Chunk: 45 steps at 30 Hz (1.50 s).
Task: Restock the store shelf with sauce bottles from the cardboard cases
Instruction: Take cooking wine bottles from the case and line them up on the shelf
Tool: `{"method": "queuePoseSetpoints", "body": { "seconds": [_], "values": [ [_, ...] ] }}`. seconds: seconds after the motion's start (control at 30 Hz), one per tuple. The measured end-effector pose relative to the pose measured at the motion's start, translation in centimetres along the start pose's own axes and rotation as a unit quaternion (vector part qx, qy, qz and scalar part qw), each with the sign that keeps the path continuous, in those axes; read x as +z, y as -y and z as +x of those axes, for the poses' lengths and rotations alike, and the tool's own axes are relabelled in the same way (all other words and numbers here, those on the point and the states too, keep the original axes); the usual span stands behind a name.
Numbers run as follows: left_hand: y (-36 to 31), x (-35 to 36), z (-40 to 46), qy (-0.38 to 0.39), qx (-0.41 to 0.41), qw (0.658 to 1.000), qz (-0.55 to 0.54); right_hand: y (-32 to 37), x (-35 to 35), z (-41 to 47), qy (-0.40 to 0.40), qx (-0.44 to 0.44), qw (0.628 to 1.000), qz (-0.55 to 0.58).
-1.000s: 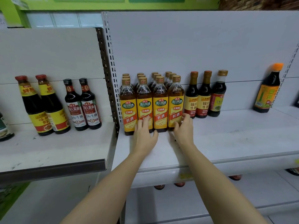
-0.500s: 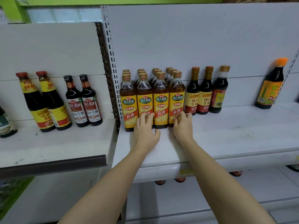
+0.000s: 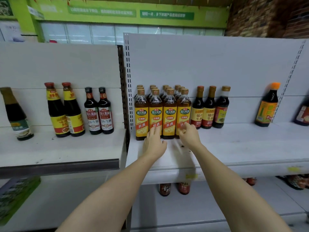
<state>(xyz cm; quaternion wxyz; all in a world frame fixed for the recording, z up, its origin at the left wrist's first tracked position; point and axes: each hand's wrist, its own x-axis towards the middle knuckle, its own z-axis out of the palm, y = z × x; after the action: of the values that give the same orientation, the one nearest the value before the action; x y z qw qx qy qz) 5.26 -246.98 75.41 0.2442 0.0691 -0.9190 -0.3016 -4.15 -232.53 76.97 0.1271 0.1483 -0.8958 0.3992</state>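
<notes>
Several amber cooking-wine bottles (image 3: 169,113) with yellow labels stand in rows at the left end of the white shelf (image 3: 234,148). My left hand (image 3: 153,143) lies flat in front of the second front bottle, fingertips at its base, fingers apart. My right hand (image 3: 188,133) is at the base of the fourth front bottle, fingers loosely curled and blurred, holding nothing. No cardboard case is in view.
Three dark soy bottles (image 3: 209,108) stand right of the amber rows, and an orange-capped bottle (image 3: 267,106) further right. The left shelf bay (image 3: 58,148) holds several dark sauce bottles (image 3: 98,111). A lower shelf shows two red-capped bottles (image 3: 173,189).
The view has tilted upward, showing the green wall signs. Both hands stay at the bases of the front bottles; the right hand's fingers have shifted slightly and curled.
</notes>
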Motion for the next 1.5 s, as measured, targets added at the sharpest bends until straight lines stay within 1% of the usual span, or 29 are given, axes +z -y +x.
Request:
{"method": "queuePoseSetpoints", "body": {
  "seconds": [0.07, 0.17, 0.33, 0.43, 0.57, 0.63, 0.73, 0.83, 0.9, 1.0, 1.07, 1.13, 1.23, 1.37, 1.43, 1.5],
  "values": [
    [-0.4, -1.5, 0.2, -0.008, 0.003, 1.0, 0.011, 1.5, -0.7, -0.4, -0.01, -0.03, 0.999, -0.013],
    [-0.7, -4.2, 1.1, -0.019, 0.011, 0.998, 0.064, 3.0, -1.7, -0.3, -0.014, -0.066, 0.996, -0.058],
    [-1.8, -7.9, 3.1, -0.035, 0.036, 0.987, 0.152, 3.9, -3.0, 1.2, -0.024, -0.074, 0.989, -0.124],
    [-2.6, -8.4, 4.1, -0.036, 0.063, 0.979, 0.192, 4.0, -3.4, 2.2, -0.01, -0.078, 0.985, -0.156],
    [-4.1, -7.4, 5.0, -0.033, 0.109, 0.973, 0.2, 4.2, -3.4, 3.5, 0.036, -0.098, 0.981, -0.164],
    [-5.0, -6.8, 5.3, 0.015, 0.093, 0.976, 0.197, 4.2, -2.9, 3.8, 0.067, -0.121, 0.975, -0.173],
    [-5.3, -6.4, 6.1, 0.108, 0.036, 0.97, 0.213, 4.3, -1.9, 4.2, 0.094, -0.133, 0.966, -0.2],
    [-4.4, -6.3, 7.1, 0.137, 0.0, 0.964, 0.229, 4.5, -1.4, 4.6, 0.091, -0.12, 0.962, -0.226],
    [-3.9, -6.1, 7.6, 0.134, -0.016, 0.97, 0.203, 4.6, -1.2, 4.8, 0.093, -0.118, 0.963, -0.224],
    [-3.7, -5.4, 7.7, 0.098, -0.024, 0.98, 0.173, 4.5, -0.9, 4.9, 0.092, -0.122, 0.961, -0.229],
    [-3.7, -4.9, 7.6, 0.085, -0.023, 0.979, 0.185, 4.6, -0.7, 4.8, 0.089, -0.123, 0.961, -0.232],
    [-3.6, -4.9, 7.4, 0.092, -0.021, 0.976, 0.198, 4.7, -0.8, 4.8, 0.092, -0.123, 0.961, -0.23],
    [-3.4, -5.5, 7.3, 0.092, -0.01, 0.973, 0.213, 4.5, -1.7, 4.8, 0.099, -0.139, 0.965, -0.199],
    [-2.6, -6.1, 7.2, 0.043, 0.004, 0.97, 0.237, 3.4, -2.7, 4.9, 0.042, -0.143, 0.977, -0.153],
    [-2.1, -6.2, 7.2, 0.046, 0.002, 0.972, 0.229, 2.9, -2.8, 4.9, 0.036, -0.136, 0.979, -0.15],
    [-1.7, -6.2, 7.2, 0.072, 0.004, 0.974, 0.215, 2.7, -2.4, 4.9, 0.053, -0.134, 0.976, -0.164]
  ]
}}
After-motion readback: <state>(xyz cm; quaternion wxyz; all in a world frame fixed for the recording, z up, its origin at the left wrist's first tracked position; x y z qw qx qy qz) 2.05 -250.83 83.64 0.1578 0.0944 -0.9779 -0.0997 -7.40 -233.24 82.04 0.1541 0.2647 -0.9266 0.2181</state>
